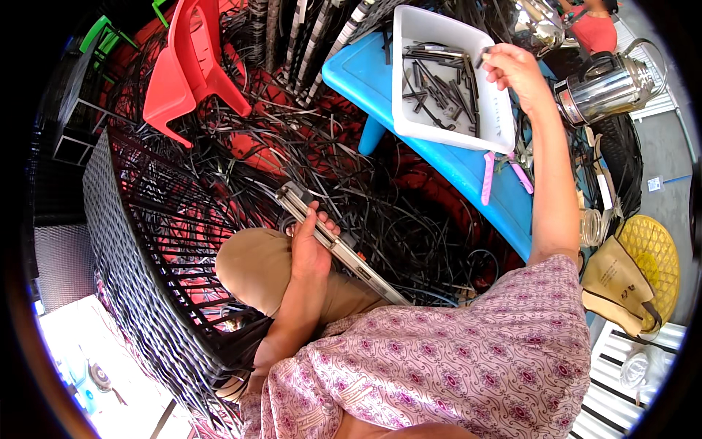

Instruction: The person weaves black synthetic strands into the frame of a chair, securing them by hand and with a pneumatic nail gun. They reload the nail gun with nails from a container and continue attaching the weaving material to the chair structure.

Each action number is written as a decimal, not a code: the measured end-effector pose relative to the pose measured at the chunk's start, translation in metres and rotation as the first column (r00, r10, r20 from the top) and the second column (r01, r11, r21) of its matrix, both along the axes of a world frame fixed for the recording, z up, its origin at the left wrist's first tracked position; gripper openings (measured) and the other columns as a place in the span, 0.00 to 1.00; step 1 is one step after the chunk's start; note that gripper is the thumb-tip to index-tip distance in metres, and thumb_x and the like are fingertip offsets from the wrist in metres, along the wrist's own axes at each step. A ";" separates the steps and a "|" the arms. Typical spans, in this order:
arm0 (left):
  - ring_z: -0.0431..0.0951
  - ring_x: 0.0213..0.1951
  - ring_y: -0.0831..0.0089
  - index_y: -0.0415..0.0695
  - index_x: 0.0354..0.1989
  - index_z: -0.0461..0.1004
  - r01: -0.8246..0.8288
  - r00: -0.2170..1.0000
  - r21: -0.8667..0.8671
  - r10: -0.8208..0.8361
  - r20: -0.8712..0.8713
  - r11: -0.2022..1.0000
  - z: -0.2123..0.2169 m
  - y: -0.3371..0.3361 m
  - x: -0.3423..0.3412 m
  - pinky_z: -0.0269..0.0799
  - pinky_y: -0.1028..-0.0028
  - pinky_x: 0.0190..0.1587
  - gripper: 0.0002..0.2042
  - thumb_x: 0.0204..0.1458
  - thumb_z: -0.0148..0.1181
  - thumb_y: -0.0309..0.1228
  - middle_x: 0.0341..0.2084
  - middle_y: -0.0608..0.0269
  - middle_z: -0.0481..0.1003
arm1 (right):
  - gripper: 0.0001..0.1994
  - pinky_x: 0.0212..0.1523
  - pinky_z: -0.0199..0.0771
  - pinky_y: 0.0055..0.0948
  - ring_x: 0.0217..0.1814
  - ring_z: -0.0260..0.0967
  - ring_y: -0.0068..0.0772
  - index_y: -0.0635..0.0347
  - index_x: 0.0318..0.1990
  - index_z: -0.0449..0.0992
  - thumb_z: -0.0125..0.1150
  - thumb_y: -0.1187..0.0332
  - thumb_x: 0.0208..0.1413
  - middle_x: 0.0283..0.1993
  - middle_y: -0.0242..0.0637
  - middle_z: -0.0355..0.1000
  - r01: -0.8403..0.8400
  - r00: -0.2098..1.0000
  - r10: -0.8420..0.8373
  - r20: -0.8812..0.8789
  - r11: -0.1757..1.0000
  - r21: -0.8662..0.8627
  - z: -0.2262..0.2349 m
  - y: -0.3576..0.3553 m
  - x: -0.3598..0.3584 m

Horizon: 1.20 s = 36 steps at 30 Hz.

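My left hand (311, 245) is wrapped round a long silver staple gun (358, 269), which lies slanted over my knee. Its near end runs under my patterned clothing, and the rest of its body is partly hidden by my fingers. At the upper right, my right hand (518, 73) is raised over the edge of a white plastic box (496, 124). Between its thumb and fingers is pinched a small dark strip (481, 58). Several short dark strips (446, 91), which look like staple strips, lie loose in the box.
The box stands on a blue plastic table (439, 157), beside a pink-handled tool (488, 179). A black woven frame (146, 285) is at my left, a red chair (175, 91) beyond. Black strips (314, 139) tangle over the floor. A steel jug (607, 95) and yellow hat (658, 256) are right.
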<state>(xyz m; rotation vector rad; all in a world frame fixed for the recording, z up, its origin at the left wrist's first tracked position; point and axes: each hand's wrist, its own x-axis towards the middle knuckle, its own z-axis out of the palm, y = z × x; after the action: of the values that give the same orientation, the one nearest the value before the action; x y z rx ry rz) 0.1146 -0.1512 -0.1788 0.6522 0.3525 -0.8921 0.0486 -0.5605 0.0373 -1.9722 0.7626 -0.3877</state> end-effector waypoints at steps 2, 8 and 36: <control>0.68 0.30 0.73 0.45 0.47 0.69 0.008 1.000 0.000 -0.008 0.000 1.000 0.001 0.001 -0.001 0.69 0.69 0.35 0.10 0.60 0.54 0.35 0.27 0.67 0.68 | 0.12 0.23 0.63 0.16 0.26 0.67 0.15 0.62 0.42 0.76 0.60 0.65 0.54 0.29 0.27 0.71 -0.052 0.997 0.052 -0.063 0.999 -0.002 -0.007 0.000 0.007; 0.68 0.29 0.73 0.45 0.47 0.69 -0.004 1.000 0.026 0.005 -0.013 1.000 -0.001 0.000 0.000 0.69 0.69 0.35 0.11 0.60 0.54 0.35 0.27 0.67 0.68 | 0.14 0.21 0.65 0.18 0.26 0.68 0.17 0.62 0.47 0.77 0.59 0.68 0.54 0.29 0.29 0.73 -0.082 0.988 0.055 -0.145 0.978 -0.192 -0.020 -0.019 0.022; 0.69 0.29 0.73 0.45 0.44 0.69 -0.001 0.999 0.044 0.002 -0.033 0.999 0.002 -0.001 0.000 0.69 0.69 0.35 0.09 0.61 0.54 0.35 0.27 0.68 0.69 | 0.13 0.20 0.58 0.18 0.25 0.66 0.16 0.62 0.44 0.77 0.60 0.73 0.48 0.29 0.28 0.73 -0.024 0.987 -0.038 -0.153 0.924 -0.382 -0.028 -0.064 0.043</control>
<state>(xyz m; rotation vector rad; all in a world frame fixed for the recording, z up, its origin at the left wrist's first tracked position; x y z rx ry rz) 0.1143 -0.1526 -0.1772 0.6776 0.4033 -0.8966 0.0919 -0.6250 0.0097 -2.3917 0.8420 -0.4118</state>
